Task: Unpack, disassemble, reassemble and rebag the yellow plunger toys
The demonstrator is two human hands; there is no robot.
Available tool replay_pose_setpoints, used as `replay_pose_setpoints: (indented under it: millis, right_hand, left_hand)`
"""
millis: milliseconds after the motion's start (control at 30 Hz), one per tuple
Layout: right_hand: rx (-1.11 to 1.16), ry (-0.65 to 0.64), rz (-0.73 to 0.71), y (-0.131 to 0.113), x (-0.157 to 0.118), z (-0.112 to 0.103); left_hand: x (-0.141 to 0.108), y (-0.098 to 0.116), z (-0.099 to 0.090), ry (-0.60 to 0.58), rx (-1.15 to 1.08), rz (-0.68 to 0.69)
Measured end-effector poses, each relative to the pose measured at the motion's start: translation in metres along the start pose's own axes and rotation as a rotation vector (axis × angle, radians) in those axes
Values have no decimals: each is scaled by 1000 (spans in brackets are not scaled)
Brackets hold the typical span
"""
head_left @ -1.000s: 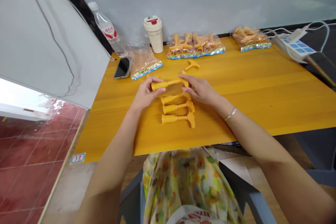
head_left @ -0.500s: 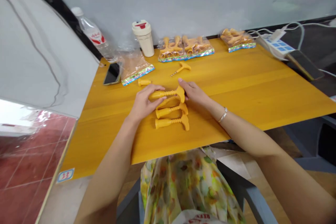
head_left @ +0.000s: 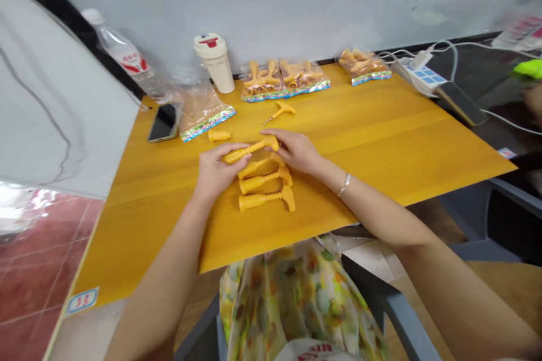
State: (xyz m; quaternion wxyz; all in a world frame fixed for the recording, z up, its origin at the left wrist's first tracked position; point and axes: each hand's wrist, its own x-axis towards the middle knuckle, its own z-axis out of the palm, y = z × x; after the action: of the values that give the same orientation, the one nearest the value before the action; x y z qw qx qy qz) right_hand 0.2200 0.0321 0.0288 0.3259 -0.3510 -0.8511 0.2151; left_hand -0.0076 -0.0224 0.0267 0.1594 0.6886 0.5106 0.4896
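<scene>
Between my hands is a yellow plastic T-handled corkscrew point(head_left: 253, 148), tilted up toward the right. My left hand point(head_left: 213, 174) is closed around its ribbed sleeve end. The fingers of my right hand point(head_left: 297, 150) pinch the T-shaped handle, and part of them is hidden behind it. Just below, three similar corkscrews lie side by side, the nearest corkscrew point(head_left: 266, 200) with its handle to the right. Beyond my hands rests a bare corkscrew point(head_left: 283, 109) with its metal spiral showing. A loose yellow sleeve point(head_left: 219, 136) lies above my left hand.
Along the back of the yellow table point(head_left: 372, 146) stand a plastic bottle point(head_left: 122, 53) and a white cup point(head_left: 217, 67). A phone point(head_left: 164, 122) and an opened bag point(head_left: 203, 113) lie at left. Bagged corkscrews point(head_left: 283, 80) sit behind. A power strip point(head_left: 423, 76) is at right.
The held corkscrew has tilted, its handle end rising from the row of others. My right hand has shifted with the handle. The camera view has turned slightly right.
</scene>
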Motion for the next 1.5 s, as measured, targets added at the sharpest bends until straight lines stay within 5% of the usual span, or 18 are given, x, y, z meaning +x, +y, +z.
replay_pose_setpoints:
  millis: [133,467,633,733,833,1133,1500]
  right_hand:
    - [-7,7,100,-5,2,-4]
    - [475,-175,361,-21,0,2]
    - [240,112,63,-5,0,3]
    - [61,46,-202,4,1,1]
    - [-33,-7,-256,5,1,-2]
    - [-72,20,31,-9,3,-9]
    - [531,-173,515,-17,4,-5]
  left_hand:
    - [0,-1,0,-14,-30,22]
    - [0,0,0,37,52,215]
    - [2,-5,2,85,-29,63]
    - [3,-7,2,114,-75,-17]
    - [3,-7,3,92,-102,-71]
    - [-2,0,7,0,31,7]
    - [-8,4,14,-1,149,234]
